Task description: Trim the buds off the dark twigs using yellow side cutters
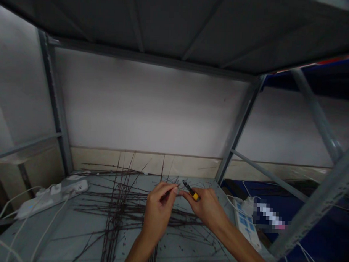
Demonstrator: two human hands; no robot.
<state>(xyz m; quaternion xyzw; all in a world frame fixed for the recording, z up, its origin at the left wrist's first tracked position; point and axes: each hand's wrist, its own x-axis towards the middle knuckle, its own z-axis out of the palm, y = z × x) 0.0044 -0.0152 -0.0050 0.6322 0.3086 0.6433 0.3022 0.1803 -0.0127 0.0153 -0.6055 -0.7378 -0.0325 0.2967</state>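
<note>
My left hand (159, 207) is closed in a pinch over the grey shelf, with a thin dark twig (163, 167) running up behind its fingers and showing again below. In my right hand (207, 206) sits a small pair of pliers (191, 191), black-jawed with yellow and black handles, its tip pointing up and left. The right thumb and finger reach toward the left fingertips and nearly meet them. Beneath both hands lie many long dark twigs (120, 209), crossing in bundles. Small dark bits (164, 247) are scattered on the shelf surface.
White power strips stand at the left (53, 195) and right (247, 225), with loose white cables. Metal posts (55, 100) frame the shelf, and an upper shelf (166, 23) hangs overhead. A white wall (149, 107) closes the back. Blue material (308, 223) lies beyond the right post.
</note>
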